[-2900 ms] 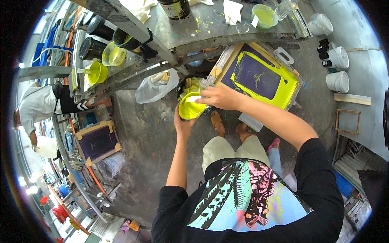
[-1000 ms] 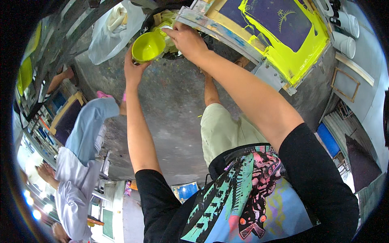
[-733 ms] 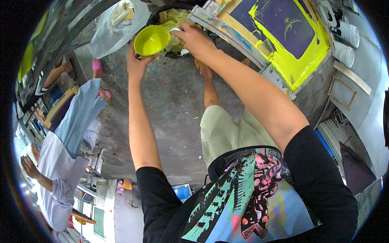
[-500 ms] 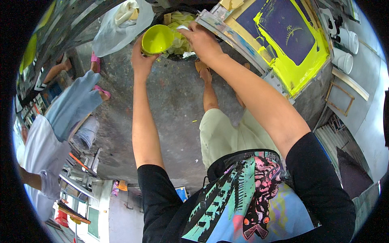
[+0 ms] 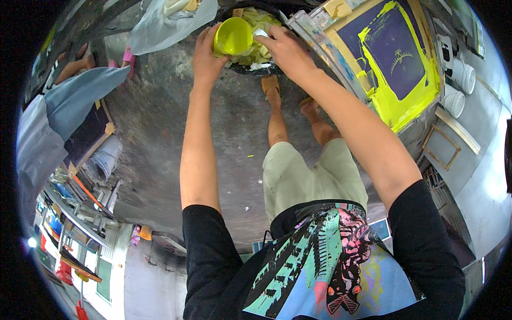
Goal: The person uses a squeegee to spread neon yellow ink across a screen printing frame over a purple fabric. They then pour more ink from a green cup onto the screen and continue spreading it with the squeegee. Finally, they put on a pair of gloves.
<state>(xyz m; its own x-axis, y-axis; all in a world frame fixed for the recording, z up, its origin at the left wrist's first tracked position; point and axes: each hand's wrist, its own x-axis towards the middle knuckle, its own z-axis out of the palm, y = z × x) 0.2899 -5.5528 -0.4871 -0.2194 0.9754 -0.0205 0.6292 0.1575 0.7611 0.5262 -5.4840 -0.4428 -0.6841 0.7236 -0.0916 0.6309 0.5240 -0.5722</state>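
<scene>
My left hand (image 5: 208, 61) is wrapped round a bright yellow-green cup (image 5: 233, 36). Its mouth tips toward me, and its inside is coated in the same colour. Close on the cup's right, my right hand (image 5: 290, 56) pinches a small white wad (image 5: 260, 33), perhaps paper or cloth. Both hands are above a dark bin (image 5: 241, 70) filled with crumpled, yellow-stained scraps (image 5: 260, 52). Some white scraps (image 5: 260, 66) lie at its near side. The fingers partly hide the wad.
To the right stands a printing screen (image 5: 392, 109) smeared with yellow-green ink. White buckets (image 5: 463, 77) are beyond it. A translucent plastic bag (image 5: 165, 26) hangs left of the bin. Another person in a grey apron (image 5: 80, 96) is at far left, near a grey bucket (image 5: 104, 158).
In the view, both hands and the cup have shifted right, as have the bin and screen. The cup still leans toward me. The other person appears farther left.
</scene>
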